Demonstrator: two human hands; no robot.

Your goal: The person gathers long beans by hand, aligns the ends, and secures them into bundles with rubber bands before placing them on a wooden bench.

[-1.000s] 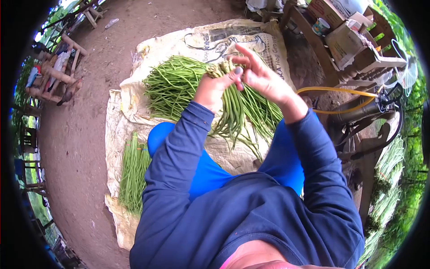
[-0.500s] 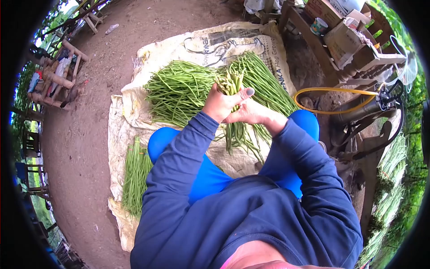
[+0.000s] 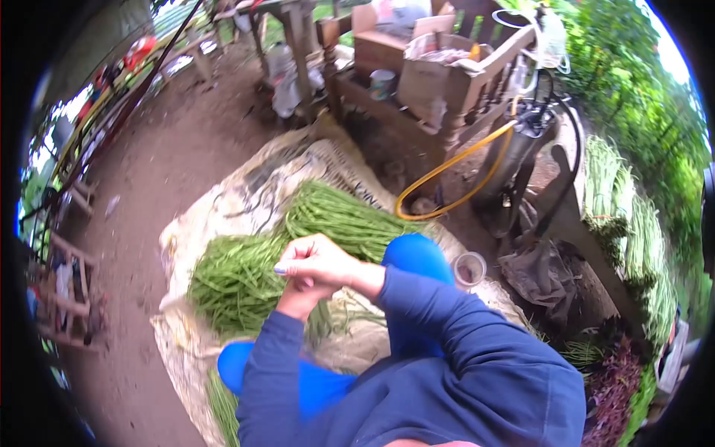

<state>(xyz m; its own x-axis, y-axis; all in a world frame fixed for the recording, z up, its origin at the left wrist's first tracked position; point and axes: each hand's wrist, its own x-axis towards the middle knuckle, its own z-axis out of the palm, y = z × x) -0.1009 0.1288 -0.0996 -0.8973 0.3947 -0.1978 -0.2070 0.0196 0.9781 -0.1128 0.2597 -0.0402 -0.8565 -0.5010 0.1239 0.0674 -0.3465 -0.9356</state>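
Observation:
My right hand [image 3: 320, 259] is closed over my left, fingers curled and thumb pressed forward; what lies inside its fingers is hidden. Just beneath it, my left hand [image 3: 299, 296] is wrapped round a bundle of string beans [image 3: 320, 322], whose blurred tail ends hang below the wrist. Most of that bundle is covered by my hands. Ahead of them, one green heap of string beans [image 3: 234, 279] spreads to the left and another pile of string beans [image 3: 339, 212] lies behind. Both rest on a pale woven sack [image 3: 201, 205] with printed letters.
More beans [image 3: 222, 406] lie beside my left knee. A clear cup [image 3: 469, 270] stands by my right knee. Beyond are a yellow hose [image 3: 447, 175], a metal sprayer tank [image 3: 514, 160] and a wooden bench [image 3: 387, 108] holding boxes. Bundled beans [image 3: 633, 231] line the right side.
My view has swung to the right, bringing the bench, sprayer and cup further in. My right hand has come up over the left, covering the bundle's stem ends.

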